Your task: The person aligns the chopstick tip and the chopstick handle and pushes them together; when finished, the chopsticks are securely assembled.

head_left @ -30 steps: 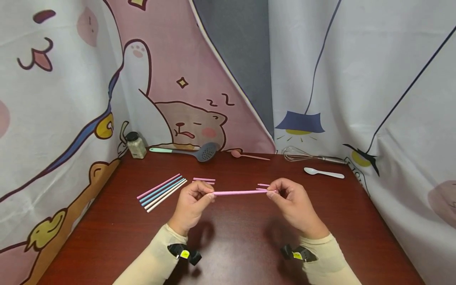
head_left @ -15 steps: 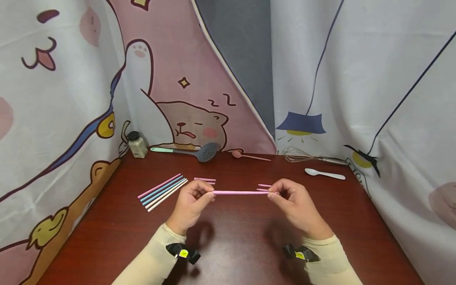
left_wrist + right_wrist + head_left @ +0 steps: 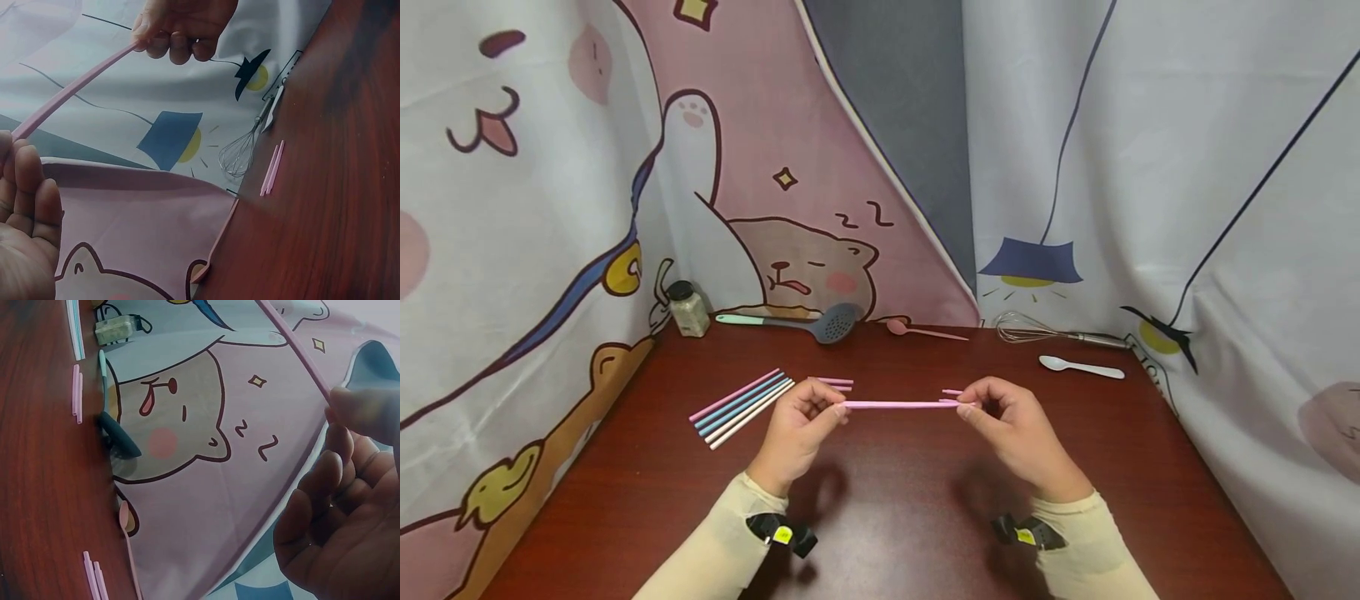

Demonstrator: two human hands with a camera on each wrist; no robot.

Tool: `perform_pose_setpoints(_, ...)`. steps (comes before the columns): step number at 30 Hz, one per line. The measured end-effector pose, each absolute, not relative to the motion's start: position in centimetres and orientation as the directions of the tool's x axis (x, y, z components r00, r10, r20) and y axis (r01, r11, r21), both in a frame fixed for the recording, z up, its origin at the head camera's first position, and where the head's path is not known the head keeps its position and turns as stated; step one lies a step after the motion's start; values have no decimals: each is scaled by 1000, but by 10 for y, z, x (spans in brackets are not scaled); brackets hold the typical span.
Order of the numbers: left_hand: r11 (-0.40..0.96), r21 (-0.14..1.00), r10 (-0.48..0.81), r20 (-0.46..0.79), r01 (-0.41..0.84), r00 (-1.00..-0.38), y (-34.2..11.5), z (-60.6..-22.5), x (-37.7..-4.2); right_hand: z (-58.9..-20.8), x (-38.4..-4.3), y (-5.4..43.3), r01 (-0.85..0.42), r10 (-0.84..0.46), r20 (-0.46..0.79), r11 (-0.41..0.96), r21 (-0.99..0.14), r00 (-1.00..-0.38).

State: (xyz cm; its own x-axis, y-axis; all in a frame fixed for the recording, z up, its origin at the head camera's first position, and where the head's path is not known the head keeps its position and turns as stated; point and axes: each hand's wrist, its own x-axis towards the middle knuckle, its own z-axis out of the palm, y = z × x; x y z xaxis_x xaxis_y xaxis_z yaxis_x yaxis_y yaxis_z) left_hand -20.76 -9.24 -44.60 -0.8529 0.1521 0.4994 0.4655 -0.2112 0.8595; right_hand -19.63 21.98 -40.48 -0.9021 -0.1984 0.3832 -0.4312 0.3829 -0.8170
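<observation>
A slim pink stick [image 3: 895, 405] is stretched level between my two hands, above the table. My left hand [image 3: 799, 429] pinches its left end between thumb and forefinger. At the right end my right hand [image 3: 1018, 433] does the same. The stick looks whole and nearly straight in the left wrist view. Behind the left hand lie short pink pieces [image 3: 837, 382], partly covered by it in the head view. More short pink pieces [image 3: 272, 169] lie behind the right hand.
Pink, blue and white sticks [image 3: 741, 408] lie in a slanted row at left. Along the back are a lidded jar [image 3: 688, 310], a skimmer [image 3: 831, 323], a pink spoon [image 3: 917, 330], a whisk [image 3: 1037, 330] and a white spoon [image 3: 1082, 367]. Printed curtains surround the table.
Both hands keep pinching the pink stick and have shifted only slightly. The stick was tilted a little one second ago and now looks level. The camera view has moved slightly.
</observation>
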Motion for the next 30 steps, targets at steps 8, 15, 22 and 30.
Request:
perform_pose_setpoints(8,-188,865,146,492,465,-858,-101,-443,-207,-408,-198,219,-421,-187,377,389,-820,-907)
perform_pose_setpoints(15,-207,858,155,503,470,-850,-102,-441,-203,-409,-199,217,-418,-192,371,378,-826,-908)
perform_pose_setpoints(22,-270,837,144,524,476,-839,-96,-441,-200,-411,-198,210,-438,-177,400,345,-830,-899)
perform_pose_setpoints(30,-326,812,89,536,484,-840,-89,-440,-198,-415,-195,201,-446,-110,434,297,-844,-894)
